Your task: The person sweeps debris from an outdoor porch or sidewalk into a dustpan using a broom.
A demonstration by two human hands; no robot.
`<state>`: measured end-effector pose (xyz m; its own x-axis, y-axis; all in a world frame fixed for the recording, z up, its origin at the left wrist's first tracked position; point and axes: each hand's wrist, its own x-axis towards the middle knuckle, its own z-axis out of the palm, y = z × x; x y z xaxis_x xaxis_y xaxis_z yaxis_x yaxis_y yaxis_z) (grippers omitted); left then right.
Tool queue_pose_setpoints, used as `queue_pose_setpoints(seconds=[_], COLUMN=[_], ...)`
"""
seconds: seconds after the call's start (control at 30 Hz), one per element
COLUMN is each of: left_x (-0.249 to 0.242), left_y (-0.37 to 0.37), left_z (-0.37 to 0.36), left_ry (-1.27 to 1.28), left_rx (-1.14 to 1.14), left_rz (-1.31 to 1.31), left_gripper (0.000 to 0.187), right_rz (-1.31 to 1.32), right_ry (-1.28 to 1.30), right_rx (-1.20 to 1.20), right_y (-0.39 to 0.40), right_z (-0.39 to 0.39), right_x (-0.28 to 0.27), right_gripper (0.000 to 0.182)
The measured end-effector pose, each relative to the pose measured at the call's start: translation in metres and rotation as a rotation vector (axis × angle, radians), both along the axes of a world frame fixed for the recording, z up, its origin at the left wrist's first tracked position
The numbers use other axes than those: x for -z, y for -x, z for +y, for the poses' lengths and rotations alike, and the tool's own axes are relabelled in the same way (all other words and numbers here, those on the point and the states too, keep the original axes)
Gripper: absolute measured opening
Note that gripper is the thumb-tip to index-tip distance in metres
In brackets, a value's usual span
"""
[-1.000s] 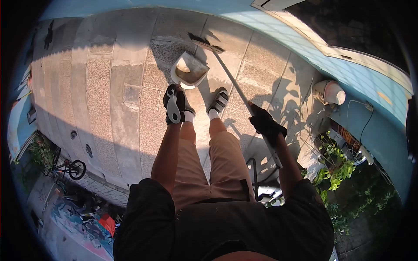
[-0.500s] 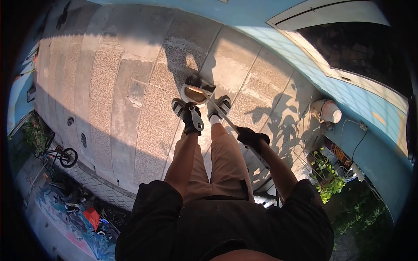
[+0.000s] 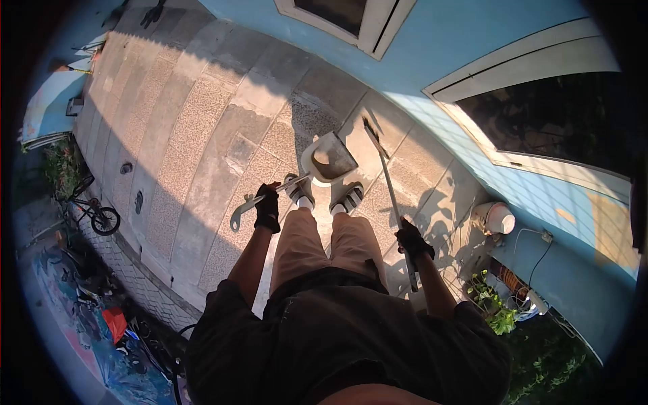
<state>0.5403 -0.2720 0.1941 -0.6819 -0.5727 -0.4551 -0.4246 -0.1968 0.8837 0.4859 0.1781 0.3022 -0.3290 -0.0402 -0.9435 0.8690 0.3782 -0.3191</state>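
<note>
My left hand (image 3: pixel 267 208), in a dark glove, is closed around the handle of a long-handled dustpan (image 3: pixel 341 162). The pan is in front of my feet, its mouth turned toward the upper right, with a shadow across its inside. My right hand (image 3: pixel 413 239), gloved as well, grips the pole of a broom (image 3: pixel 390 181). The broom's narrow dark head points away toward the blue wall, apart from the dustpan. Whether the bristles touch the paving cannot be told.
Blue wall (image 3: pixel 378 64) with a window runs along the upper right. A pale bucket (image 3: pixel 498 219) and a leafy plant (image 3: pixel 496 307) stand at the right. At the far left are a bicycle (image 3: pixel 101 217) and a red item (image 3: pixel 115 324) among clutter. Paving slabs (image 3: pixel 196 128) stretch left.
The broom head has moved away from the dustpan, up and right. The dustpan has turned to face the upper right, its handle swinging left. My hands are farther apart.
</note>
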Motion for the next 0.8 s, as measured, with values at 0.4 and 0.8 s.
queue_pose_setpoints(seconds=[0.4, 0.8], left_x=[-0.155, -0.182], left_y=[-0.140, -0.264], left_z=[-0.103, -0.278], left_ry=[-0.084, -0.129], left_rx=[-0.534, -0.894], left_rz=[0.361, 0.381], left_gripper=[0.021, 0.035], right_rz=[0.093, -0.094], right_ry=[-0.036, 0.500], right_rx=[-0.156, 0.413], right_y=[0.016, -0.022], right_z=[-0.037, -0.241], right_x=[0.035, 0.035], right_gripper=[0.009, 0.011])
